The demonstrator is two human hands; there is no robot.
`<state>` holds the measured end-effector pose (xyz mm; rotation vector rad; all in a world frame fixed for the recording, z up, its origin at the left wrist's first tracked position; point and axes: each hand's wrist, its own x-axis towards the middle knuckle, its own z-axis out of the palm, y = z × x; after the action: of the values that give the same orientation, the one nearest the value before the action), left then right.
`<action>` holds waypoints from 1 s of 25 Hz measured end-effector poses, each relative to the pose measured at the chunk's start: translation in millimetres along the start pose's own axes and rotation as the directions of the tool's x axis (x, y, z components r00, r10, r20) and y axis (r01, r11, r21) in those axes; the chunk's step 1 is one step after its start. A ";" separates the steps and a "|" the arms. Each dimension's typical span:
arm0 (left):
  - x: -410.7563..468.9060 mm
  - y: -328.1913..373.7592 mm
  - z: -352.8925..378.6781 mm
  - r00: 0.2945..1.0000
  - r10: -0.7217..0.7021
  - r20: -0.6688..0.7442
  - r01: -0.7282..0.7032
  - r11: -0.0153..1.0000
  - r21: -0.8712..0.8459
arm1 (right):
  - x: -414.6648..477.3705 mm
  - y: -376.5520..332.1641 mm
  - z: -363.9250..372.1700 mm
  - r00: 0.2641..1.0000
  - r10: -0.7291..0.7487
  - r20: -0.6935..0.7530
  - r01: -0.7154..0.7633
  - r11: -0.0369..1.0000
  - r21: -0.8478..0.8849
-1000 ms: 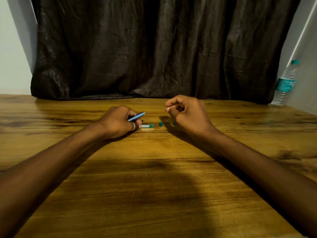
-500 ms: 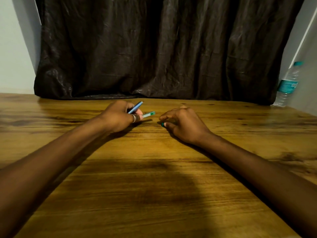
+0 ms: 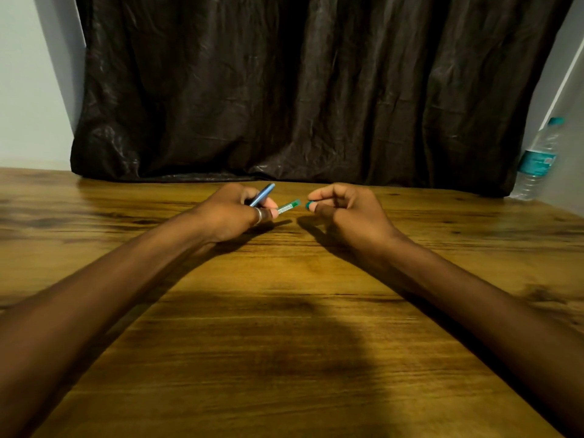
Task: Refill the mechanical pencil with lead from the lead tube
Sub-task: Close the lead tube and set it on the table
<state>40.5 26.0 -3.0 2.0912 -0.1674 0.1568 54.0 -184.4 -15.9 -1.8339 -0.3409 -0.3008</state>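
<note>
My left hand (image 3: 235,213) grips two things at once: a blue mechanical pencil (image 3: 263,194) that slants up to the right, and a small green and clear lead tube (image 3: 289,206) that sticks out from the fingertips toward the right. A ring sits on one left finger. My right hand (image 3: 344,210) pinches the tube's small teal cap (image 3: 309,205) between thumb and forefinger, a short gap from the tube's open end. Both hands hover just above the wooden table (image 3: 284,327).
A dark crumpled sheet (image 3: 300,90) hangs behind the table's far edge. A clear water bottle (image 3: 537,159) with a teal cap and label stands at the far right by the wall.
The lead tube and cap lay on the table a second ago. My left hand has lifted the tube alongside the pencil, and my right hand has picked up the cap and raised it.
</note>
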 end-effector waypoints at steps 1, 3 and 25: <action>-0.6 0.5 0.5 1.000 0.003 0.013 -0.004 1.000 0.006 | -1.3 -2.9 -0.3 1.000 0.016 -0.003 -0.016 0.999 0.046; -1.4 1.3 1.7 1.000 0.019 0.016 -0.019 1.000 -0.001 | -4.0 -7.8 -1.0 1.000 0.012 0.008 -0.013 0.997 0.077; 4.6 -5.5 1.8 0.994 0.091 0.064 -0.091 0.996 -0.012 | -7.1 -10.5 0.3 0.999 0.041 0.009 -0.041 0.998 0.038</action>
<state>46.1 26.9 -7.7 2.0816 -0.3022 0.1432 43.5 -181.8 -9.4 -1.8027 -0.3124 -0.2566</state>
